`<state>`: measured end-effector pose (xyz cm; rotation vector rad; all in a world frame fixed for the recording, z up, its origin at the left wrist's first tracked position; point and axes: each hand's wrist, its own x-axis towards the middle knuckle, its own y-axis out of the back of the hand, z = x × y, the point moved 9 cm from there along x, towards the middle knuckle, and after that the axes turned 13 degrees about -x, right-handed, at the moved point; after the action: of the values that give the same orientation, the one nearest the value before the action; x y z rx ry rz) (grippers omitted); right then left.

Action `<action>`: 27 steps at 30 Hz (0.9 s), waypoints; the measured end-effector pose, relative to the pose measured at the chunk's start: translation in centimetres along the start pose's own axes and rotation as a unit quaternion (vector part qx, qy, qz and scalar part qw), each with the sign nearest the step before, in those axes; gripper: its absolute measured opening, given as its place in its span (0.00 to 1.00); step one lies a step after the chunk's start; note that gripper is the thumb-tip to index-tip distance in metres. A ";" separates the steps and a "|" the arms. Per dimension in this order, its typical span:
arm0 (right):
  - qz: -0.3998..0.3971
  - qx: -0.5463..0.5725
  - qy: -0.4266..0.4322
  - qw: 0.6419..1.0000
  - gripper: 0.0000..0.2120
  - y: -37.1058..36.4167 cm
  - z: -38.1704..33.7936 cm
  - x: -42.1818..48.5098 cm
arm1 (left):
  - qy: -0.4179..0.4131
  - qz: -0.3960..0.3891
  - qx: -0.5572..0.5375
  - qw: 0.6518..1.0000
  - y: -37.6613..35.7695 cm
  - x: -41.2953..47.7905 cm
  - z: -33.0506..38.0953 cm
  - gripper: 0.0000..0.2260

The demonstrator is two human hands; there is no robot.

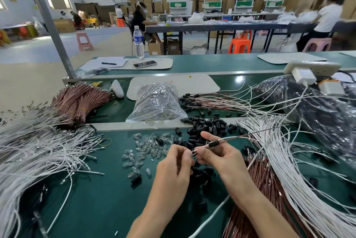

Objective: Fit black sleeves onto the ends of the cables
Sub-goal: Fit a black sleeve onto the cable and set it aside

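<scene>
My right hand [215,154] pinches a thin red-and-white cable pair [242,137] that runs off to the upper right. A black sleeve [213,144] sits on that cable just above my right fingers. My left hand [176,162] pinches the cable's tip [193,153], where a small dark piece shows between the fingertips of both hands. Loose black sleeves [207,125] lie in a pile beyond my hands, and more [201,174] lie under them. Small clear bulbs [142,153] are scattered to the left.
White cable bundles lie at left [34,153] and right [289,160]; red cables [256,189] sit under the right bundle. A clear bag [157,102], tied red bundles [81,100], finished cables [212,100] and a dark bag [316,110] lie beyond. People work at far tables.
</scene>
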<state>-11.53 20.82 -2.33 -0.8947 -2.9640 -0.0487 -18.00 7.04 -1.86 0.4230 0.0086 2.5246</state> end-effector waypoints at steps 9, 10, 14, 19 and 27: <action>-0.049 0.057 -0.024 0.997 0.24 -1.5 0.8 -0.3 | -0.024 0.003 0.010 1.000 0.1 -0.1 0.5 0.07; -0.048 0.064 -0.022 0.997 0.23 -1.5 0.8 -0.3 | -0.023 0.002 0.013 1.000 0.0 -0.1 0.5 0.07; -0.047 0.058 -0.010 0.997 0.18 -1.4 0.5 -0.4 | -0.009 0.002 0.015 1.000 0.1 -0.1 0.2 0.07; -0.027 0.038 -0.007 0.999 0.15 -1.0 0.7 -0.3 | -0.018 0.002 0.056 0.998 0.5 0.1 0.9 0.07; 0.004 0.108 -0.042 0.993 0.23 0.3 1.4 0.3 | 0.122 0.155 0.392 0.899 9.9 1.2 -1.4 0.16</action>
<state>-11.68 21.30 -3.73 -0.8986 -2.9651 0.3107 -24.71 -0.43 -1.89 0.4268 1.1679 2.7773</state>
